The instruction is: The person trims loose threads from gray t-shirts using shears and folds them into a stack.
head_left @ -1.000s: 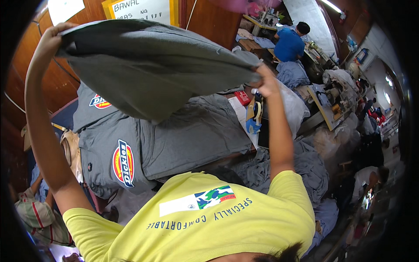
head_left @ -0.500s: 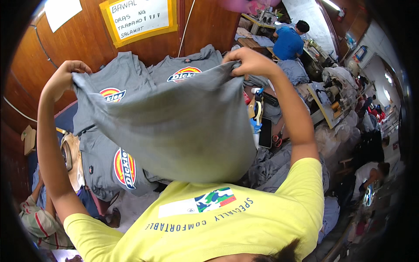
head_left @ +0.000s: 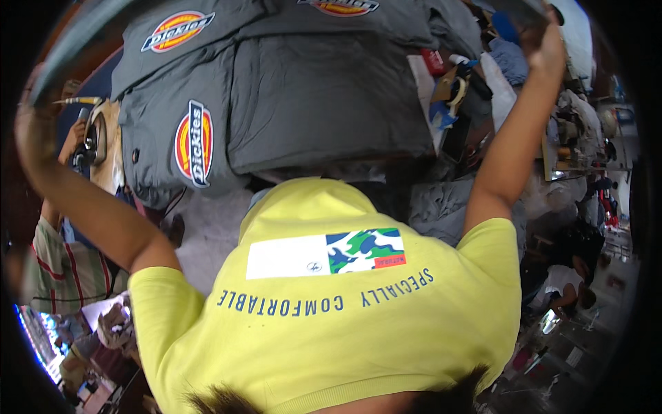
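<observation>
- Grey shirt [head_left: 69, 43] is up in the air at the far left rim, stretched overhead between both hands; only a strip of its edge shows.
- Left hand [head_left: 32, 131]: grip clenched on the shirt's edge, arm raised high at the left.
- Right hand [head_left: 550, 50]: raised at the far right, grip looks clenched on the other end of the fabric; the rim is dark there.
- Progress, as I judge it: the held shirt is not laid down yet. The pile of grey shirts [head_left: 324, 103] already lies flat on the table [head_left: 207, 228], one plain side up in the middle, others with oval badges to the left and far side.
- Rest: small clutter of blue and red items [head_left: 448, 93] just right of the pile; a person in a striped shirt [head_left: 62, 269] at the near left.
</observation>
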Available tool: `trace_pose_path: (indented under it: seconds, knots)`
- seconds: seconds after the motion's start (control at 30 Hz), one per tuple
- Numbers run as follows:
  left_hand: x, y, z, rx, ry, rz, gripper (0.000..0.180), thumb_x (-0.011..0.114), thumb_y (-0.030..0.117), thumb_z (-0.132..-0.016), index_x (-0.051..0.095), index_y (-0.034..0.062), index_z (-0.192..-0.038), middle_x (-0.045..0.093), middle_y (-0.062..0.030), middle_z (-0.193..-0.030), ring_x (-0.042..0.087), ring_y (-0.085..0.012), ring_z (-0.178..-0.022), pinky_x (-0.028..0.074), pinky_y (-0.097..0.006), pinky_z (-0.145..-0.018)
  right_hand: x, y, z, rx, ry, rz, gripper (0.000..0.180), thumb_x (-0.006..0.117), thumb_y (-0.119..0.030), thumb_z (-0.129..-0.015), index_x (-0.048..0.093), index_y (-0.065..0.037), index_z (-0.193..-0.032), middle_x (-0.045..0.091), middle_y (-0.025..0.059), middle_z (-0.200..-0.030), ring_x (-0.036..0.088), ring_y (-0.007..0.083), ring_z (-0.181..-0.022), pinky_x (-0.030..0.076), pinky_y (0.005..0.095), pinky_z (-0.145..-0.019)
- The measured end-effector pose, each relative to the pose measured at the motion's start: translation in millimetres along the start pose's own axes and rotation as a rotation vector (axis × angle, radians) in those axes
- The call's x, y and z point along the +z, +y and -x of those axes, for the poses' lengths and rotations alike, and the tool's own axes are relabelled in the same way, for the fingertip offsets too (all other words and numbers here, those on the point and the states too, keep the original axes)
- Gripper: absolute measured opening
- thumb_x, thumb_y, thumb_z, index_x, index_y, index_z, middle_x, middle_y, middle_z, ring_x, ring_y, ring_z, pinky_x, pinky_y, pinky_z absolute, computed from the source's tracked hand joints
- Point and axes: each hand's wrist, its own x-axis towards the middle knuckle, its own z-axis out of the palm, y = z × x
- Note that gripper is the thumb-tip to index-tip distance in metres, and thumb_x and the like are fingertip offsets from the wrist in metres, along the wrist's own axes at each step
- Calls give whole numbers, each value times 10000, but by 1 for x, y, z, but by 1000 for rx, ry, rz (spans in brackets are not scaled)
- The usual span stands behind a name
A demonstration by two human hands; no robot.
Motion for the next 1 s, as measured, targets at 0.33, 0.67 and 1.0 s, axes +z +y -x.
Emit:
trace_pose_path:
  seconds: [0.33, 0.67, 1.0]
  knots:
    - [201, -137, 261, -971, 152, 808, 324, 416, -171, -718, 517, 0, -975, 571, -118, -983, 588, -174, -781, 491, -241, -683, -104, 214, 237, 991, 286, -411, 368, 457, 91, -733, 538, -15, -1077, 531, 139, -1075, 532, 222, -932, 463, 344, -821]
    - [278, -39, 231, -126, 14, -242, 311, 533, 34, -793, 543, 47, -1103, 515, -133, -1158, 474, -262, -1092, 347, -367, -943, -17, 193, 257, -143, -509, 974, 410, 532, -92, -801, 468, -95, -1205, 478, 87, -1233, 416, 288, -1168, 322, 380, -971]
    - [378, -5, 261, 330, -802, -509, 671, 419, 505, -807, 271, 147, -1355, 243, -26, -1413, 191, -207, -1313, 196, -433, -1044, 10, 223, 296, -178, -1095, 1269, 628, 346, -571, -830, 294, -219, -1348, 233, -20, -1420, 204, 205, -1310, 151, 458, -1053]
